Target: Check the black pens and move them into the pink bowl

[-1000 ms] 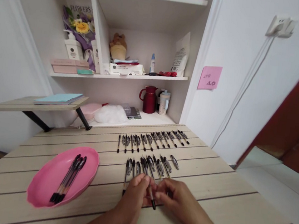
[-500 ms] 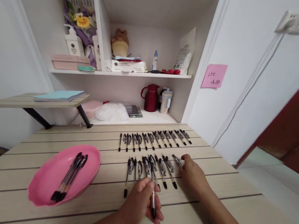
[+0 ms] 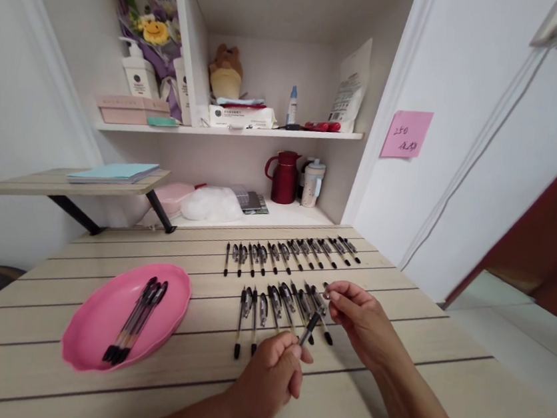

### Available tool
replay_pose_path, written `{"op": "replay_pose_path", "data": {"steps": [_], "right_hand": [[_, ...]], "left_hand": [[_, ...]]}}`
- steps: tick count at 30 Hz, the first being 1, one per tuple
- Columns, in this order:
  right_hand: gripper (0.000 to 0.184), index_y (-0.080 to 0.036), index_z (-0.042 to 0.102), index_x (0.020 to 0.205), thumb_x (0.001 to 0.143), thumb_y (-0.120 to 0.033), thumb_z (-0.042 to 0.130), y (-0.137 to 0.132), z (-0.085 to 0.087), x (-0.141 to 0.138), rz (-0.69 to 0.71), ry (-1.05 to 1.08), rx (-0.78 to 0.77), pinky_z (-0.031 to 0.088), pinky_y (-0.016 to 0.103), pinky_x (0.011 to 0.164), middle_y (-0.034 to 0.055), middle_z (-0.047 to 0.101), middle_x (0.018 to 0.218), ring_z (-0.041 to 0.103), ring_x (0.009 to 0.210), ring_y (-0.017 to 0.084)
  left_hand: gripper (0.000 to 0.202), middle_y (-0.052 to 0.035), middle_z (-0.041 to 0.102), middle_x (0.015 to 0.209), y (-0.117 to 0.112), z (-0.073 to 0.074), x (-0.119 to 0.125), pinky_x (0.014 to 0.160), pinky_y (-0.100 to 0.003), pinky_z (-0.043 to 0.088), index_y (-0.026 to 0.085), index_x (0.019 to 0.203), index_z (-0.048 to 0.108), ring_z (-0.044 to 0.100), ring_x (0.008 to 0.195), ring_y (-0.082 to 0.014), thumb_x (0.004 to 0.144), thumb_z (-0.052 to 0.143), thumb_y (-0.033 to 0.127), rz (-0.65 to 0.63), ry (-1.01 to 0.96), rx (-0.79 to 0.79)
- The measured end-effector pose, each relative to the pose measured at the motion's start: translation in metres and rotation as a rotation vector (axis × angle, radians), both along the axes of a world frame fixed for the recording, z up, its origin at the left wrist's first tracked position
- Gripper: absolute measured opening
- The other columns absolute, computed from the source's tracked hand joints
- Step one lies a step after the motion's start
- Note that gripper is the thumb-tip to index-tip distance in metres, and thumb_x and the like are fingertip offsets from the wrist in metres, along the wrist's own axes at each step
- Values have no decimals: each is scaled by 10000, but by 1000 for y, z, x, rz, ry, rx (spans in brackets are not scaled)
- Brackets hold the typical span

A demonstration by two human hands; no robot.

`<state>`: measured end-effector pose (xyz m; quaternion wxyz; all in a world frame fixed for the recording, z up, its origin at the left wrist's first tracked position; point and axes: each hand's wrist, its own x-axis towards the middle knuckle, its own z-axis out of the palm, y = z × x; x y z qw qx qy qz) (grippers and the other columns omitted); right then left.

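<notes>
My left hand (image 3: 272, 377) is closed around a black-tipped pen (image 3: 309, 324) that points up and to the right, just above the wooden table (image 3: 390, 376). My right hand (image 3: 362, 319) hovers to the right of it, fingers pinched on a small pen cap (image 3: 328, 288). Both hands are at the right end of the near row of pens and caps (image 3: 272, 303). A second, longer row of pens (image 3: 293, 254) lies further back. On the left, a pink tray (image 3: 94, 322) holds several black pens (image 3: 138, 320).
Behind the table a white shelf unit (image 3: 227, 133) holds a red jug (image 3: 285, 177), a mug, bottles and a wipes pack. A small raised wooden shelf (image 3: 60, 181) with a blue notebook stands at the back left. A pink note (image 3: 406, 134) sticks to the right wall.
My right hand reached to the row's right end, picked up a small cap and lifted it. My left hand turned its pen so the tip points up-right. The camera tilted slightly down.
</notes>
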<state>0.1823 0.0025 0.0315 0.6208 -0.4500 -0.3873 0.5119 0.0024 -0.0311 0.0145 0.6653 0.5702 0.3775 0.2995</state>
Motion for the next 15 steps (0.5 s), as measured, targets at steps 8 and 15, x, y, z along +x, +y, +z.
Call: {"op": "replay_pose_path", "data": {"steps": [8, 15], "right_hand": [[187, -167, 621, 757, 631, -257, 725, -2, -5, -5, 112, 102, 53, 282, 202, 452, -17, 530, 620, 410, 497, 60], [199, -169, 633, 775, 631, -270, 726, -4, -9, -8, 134, 1, 46, 296, 196, 443, -27, 524, 604, 402, 485, 55]], "left_hand": [[252, 80, 411, 451, 5, -7, -2, 414, -198, 195, 139, 858, 487, 249, 352, -39, 831, 377, 365, -6, 0, -1], [256, 75, 420, 460, 7, -11, -2, 419, -198, 211, 145, 857, 493, 276, 365, -46, 842, 365, 366, -6, 29, 11]]}}
